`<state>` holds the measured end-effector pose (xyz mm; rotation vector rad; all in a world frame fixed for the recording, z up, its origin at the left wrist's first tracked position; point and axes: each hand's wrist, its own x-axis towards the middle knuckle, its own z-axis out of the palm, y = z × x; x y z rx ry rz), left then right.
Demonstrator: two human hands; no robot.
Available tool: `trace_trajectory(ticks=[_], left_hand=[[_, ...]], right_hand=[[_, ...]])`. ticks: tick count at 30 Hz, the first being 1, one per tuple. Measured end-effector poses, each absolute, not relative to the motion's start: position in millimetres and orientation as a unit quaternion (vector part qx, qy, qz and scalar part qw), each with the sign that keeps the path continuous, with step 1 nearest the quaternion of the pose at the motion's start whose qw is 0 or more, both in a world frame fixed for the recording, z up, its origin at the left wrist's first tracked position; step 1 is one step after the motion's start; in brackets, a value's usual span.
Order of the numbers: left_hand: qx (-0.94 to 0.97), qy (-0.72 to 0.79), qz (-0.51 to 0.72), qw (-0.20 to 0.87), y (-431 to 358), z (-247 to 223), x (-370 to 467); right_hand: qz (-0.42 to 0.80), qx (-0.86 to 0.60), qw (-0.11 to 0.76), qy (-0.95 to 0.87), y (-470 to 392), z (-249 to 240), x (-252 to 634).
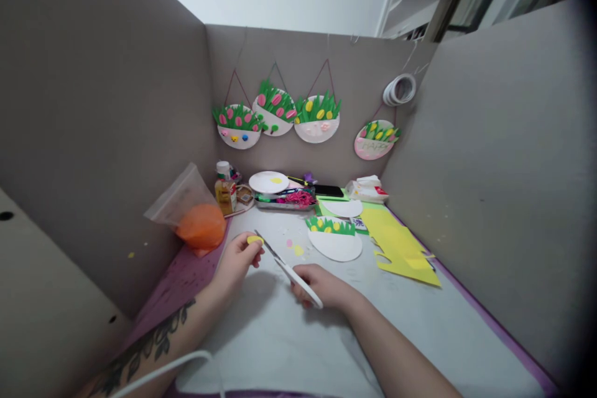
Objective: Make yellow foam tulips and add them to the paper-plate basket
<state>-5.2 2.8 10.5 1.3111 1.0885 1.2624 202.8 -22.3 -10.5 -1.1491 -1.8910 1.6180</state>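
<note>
Between the thumb and fingers of my left hand (241,254) is a small yellow paper piece (254,240). My right hand (321,286) is closed round the white handles of a pair of scissors (285,266). The scissor blades point up and left, with their tips close beside the yellow piece; whether they touch it I cannot tell. Beyond my right hand lies a white paper plate craft (334,245) with green paper grass and yellow flowers along its upper edge. Small pink and yellow paper scraps (297,250) lie to its left.
Yellow paper sheets (403,249) with cut edges lie at right, near a white half plate (342,208). Behind are a supply tray (286,202), a phone (329,191) and tissues (367,189). A bottle (226,191) and an orange-filled bag (200,227) stand left. Finished plates (317,130) hang on the grey wall.
</note>
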Motion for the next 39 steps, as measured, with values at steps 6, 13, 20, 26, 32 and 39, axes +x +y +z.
trace_trajectory(ticks=[6, 13, 20, 26, 32, 39], left_hand=[[0.537, 0.453, 0.517, 0.489, 3, 12, -5], [0.55, 0.446, 0.512, 0.487, 3, 10, -6], [0.549, 0.445, 0.514, 0.487, 2, 11, -5], [0.546, 0.446, 0.512, 0.491, 1, 13, -4], [0.544, 0.45, 0.513, 0.489, 2, 12, -4], [0.551, 0.448, 0.51, 0.485, 3, 10, -5]], right_hand=[[0.602, -0.422, 0.208, -0.645, -19, -16, 204], [0.621, -0.402, 0.178, -0.649, -22, -13, 201], [0.617, -0.402, 0.187, -0.65, -22, -12, 201], [0.618, -0.405, 0.182, -0.649, -21, -13, 201], [0.623, -0.406, 0.177, -0.644, -22, -11, 200], [0.605, -0.417, 0.168, -0.657, -23, -7, 200]])
